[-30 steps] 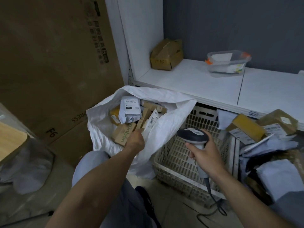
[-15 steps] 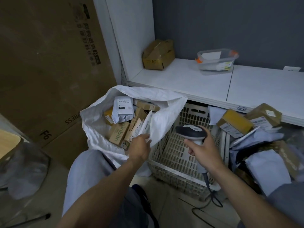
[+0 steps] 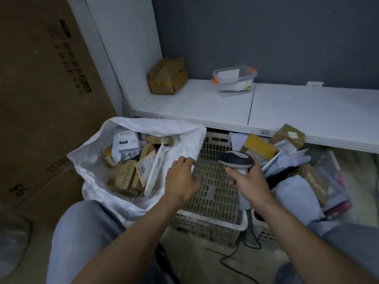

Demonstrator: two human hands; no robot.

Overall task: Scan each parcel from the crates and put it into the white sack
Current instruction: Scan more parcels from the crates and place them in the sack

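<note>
Left hand (image 3: 182,181) empty, fingers loose, over the bare lattice crate (image 3: 209,220), just beside the white sack (image 3: 92,160). Right hand (image 3: 251,181) wrapped round the barcode scanner (image 3: 235,160), head aimed left. Parcels are heaped to the right. The yellow carton (image 3: 259,149) is probably light and stiff; grip across its short sides. Its long axis slants down-right. The grey poly mailer (image 3: 295,193) looks soft and slippery; pinch an edge.

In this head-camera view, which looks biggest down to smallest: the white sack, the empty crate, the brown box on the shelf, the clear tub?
1. white sack
2. empty crate, partly hidden by the arms
3. brown box and clear tub look about alike, so I won't rank them.
</note>
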